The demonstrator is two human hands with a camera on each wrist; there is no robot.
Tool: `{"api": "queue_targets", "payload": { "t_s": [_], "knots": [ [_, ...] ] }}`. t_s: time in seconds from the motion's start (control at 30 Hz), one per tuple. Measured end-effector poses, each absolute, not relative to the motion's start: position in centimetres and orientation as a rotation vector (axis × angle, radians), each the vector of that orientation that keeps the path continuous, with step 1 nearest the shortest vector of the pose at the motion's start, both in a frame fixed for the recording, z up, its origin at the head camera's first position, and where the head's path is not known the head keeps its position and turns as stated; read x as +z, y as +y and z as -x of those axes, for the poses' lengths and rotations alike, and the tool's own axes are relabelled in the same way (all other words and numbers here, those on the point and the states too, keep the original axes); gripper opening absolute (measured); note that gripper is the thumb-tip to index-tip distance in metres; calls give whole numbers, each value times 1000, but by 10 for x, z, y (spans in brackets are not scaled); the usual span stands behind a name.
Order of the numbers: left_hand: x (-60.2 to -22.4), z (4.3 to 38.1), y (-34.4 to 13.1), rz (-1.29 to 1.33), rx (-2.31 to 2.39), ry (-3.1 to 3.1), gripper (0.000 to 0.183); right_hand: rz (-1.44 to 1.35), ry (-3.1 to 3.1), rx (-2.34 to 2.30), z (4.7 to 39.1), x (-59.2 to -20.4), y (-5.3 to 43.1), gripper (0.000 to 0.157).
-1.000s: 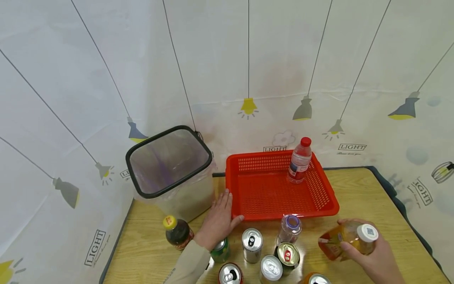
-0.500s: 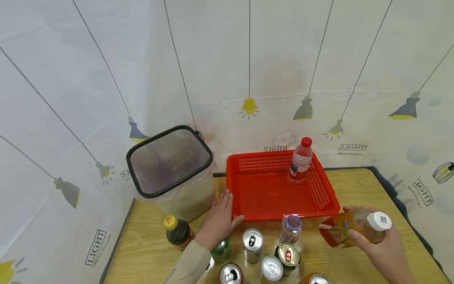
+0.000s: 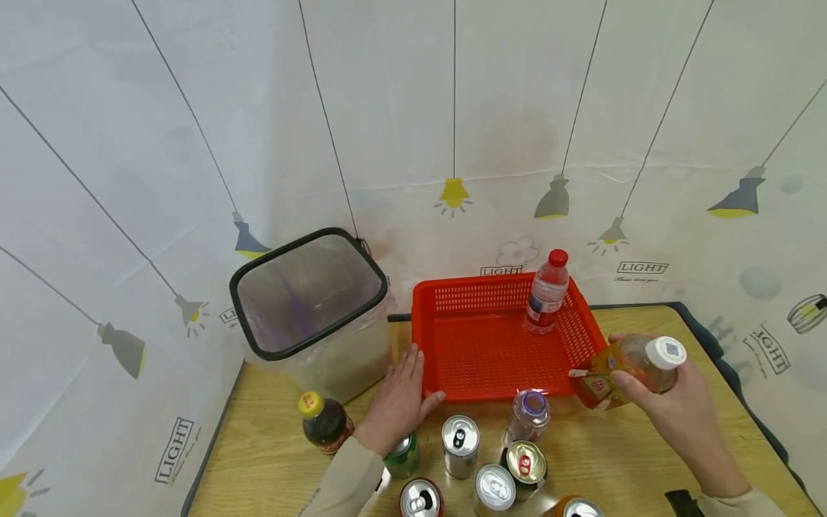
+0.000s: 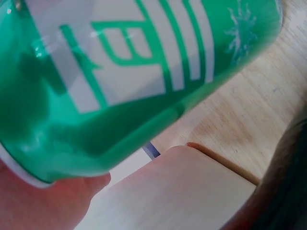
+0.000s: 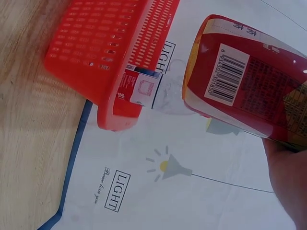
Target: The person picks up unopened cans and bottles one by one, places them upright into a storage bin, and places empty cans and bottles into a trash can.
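My right hand (image 3: 678, 391) grips a plastic drink bottle (image 3: 597, 380) with a white cap and a red and orange label. It is tilted, its base pointing left beside the front right corner of a red plastic basket (image 3: 497, 395). The right wrist view shows the bottle's barcode (image 5: 227, 74) up close. My left hand (image 3: 397, 398) lies with straight fingers against the basket's left side. Below that wrist stands a green can (image 3: 403, 459), which fills much of the left wrist view. Inside the basket a clear bottle with a red cap (image 3: 545, 298) stands upright at the back right.
A bin with a black rim (image 3: 310, 352) stands left of the basket. In front are a dark bottle with a yellow cap (image 3: 325, 425), a clear bottle with a purple rim (image 3: 526, 420) and several cans, including a silver can (image 3: 460, 445). A printed sheet hangs behind.
My right hand has carried the held bottle up from the table and towards the basket's right front corner, first swinging right, then back left. My left hand has stayed in place.
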State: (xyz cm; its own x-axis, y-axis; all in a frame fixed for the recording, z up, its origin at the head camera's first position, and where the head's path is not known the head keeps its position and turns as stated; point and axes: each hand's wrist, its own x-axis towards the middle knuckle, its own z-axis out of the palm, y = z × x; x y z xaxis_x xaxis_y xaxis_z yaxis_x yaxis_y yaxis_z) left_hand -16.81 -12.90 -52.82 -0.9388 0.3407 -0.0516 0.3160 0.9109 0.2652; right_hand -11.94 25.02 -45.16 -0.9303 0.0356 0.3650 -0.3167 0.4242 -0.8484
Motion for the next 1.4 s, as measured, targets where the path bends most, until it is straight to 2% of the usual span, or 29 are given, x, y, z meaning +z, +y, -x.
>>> {"api": "queue_targets", "payload": {
  "t_s": [0.27, 1.0, 1.2, 1.4],
  "knots": [
    [-527, 170, -128, -534, 368, 2999, 85, -55, -2485, 1310, 147, -455, 241, 57],
    [-530, 170, -131, -552, 342, 3007, 85, -20, -2688, 1216, 221, -472, 221, 82],
    [-530, 170, -130, -543, 345, 2994, 85, 6, -2700, 1203, 231, -481, 219, 78],
    [-532, 170, -130, -543, 346, 2992, 84, -14, -2676, 1193, 242, -493, 218, 63]
  ]
}}
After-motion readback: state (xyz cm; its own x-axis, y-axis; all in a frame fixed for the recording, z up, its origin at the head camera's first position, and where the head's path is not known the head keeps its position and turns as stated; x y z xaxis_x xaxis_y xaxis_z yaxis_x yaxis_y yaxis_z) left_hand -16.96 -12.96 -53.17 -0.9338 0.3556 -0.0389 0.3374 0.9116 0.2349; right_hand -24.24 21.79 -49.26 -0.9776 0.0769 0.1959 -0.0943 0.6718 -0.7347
